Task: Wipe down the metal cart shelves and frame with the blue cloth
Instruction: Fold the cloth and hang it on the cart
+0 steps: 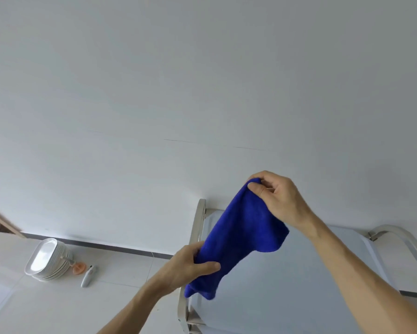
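A blue cloth (241, 235) hangs stretched in the air between both hands, above the metal cart. My right hand (275, 196) pinches its upper corner between thumb and fingers. My left hand (190, 263) grips its lower part, thumb across the front. The cart's top shelf (299, 285) lies below, a flat pale steel surface. Its curved handle rails show at the left (198, 227) and at the right (400, 237). The lower shelves are hidden.
A stack of white oval plates (47, 260) stands on the tiled floor at the left. Beside it lie an orange round item (79, 268) and a white bottle-like object (88, 277). A white wall fills the background, with a dark baseboard (106, 247).
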`<action>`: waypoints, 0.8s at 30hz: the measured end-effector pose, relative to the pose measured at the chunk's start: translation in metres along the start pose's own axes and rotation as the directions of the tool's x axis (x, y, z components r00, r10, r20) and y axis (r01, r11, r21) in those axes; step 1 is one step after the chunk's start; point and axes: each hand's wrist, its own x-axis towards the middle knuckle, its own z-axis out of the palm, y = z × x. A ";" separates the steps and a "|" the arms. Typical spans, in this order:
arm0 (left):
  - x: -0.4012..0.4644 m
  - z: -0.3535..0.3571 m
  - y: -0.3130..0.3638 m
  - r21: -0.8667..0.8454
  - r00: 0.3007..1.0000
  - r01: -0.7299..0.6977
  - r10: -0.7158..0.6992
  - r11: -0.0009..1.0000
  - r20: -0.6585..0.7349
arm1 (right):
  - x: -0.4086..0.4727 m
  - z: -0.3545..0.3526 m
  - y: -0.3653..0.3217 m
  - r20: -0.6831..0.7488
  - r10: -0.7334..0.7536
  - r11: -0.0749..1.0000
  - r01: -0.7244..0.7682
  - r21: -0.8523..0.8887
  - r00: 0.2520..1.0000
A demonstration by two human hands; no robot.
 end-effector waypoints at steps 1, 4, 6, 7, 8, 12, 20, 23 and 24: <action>-0.003 -0.011 -0.005 0.081 1.000 0.003 -0.004 0.997 0.009 | 0.001 -0.002 -0.003 0.011 -0.001 1.000 0.001 0.009 1.000; -0.010 -0.047 -0.023 0.188 1.000 -0.014 0.012 0.982 0.008 | -0.003 -0.002 -0.001 -0.010 0.022 0.998 -0.021 0.061 1.000; -0.014 -0.075 -0.033 0.214 0.999 -0.022 0.030 0.977 -0.034 | -0.009 0.003 0.007 -0.020 0.065 0.996 -0.064 0.066 0.998; -0.015 -0.088 -0.037 0.210 0.998 -0.024 0.035 0.977 -0.047 | -0.013 0.007 0.014 -0.023 0.095 0.993 -0.093 0.069 0.995; -0.016 -0.101 -0.040 0.196 0.998 -0.028 0.037 0.980 -0.043 | -0.016 0.012 0.022 -0.026 0.128 0.989 -0.126 0.076 0.991; -0.016 -0.142 -0.043 0.164 0.998 -0.018 0.008 0.986 0.058 | -0.031 0.033 0.055 -0.023 0.289 0.943 -0.280 0.178 0.957; 0.048 -0.172 -0.059 0.211 0.956 0.233 -0.263 0.949 0.128 | -0.019 0.093 0.124 0.001 0.644 0.750 -0.631 0.200 0.765; 0.072 -0.174 -0.072 0.318 0.942 0.310 -0.334 0.896 0.021 | -0.009 0.112 0.138 -0.038 0.708 0.699 -0.693 0.178 0.705; 0.079 -0.174 -0.074 0.362 0.949 0.302 -0.314 0.882 -0.028 | -0.006 0.115 0.141 -0.067 0.714 0.696 -0.697 0.174 0.697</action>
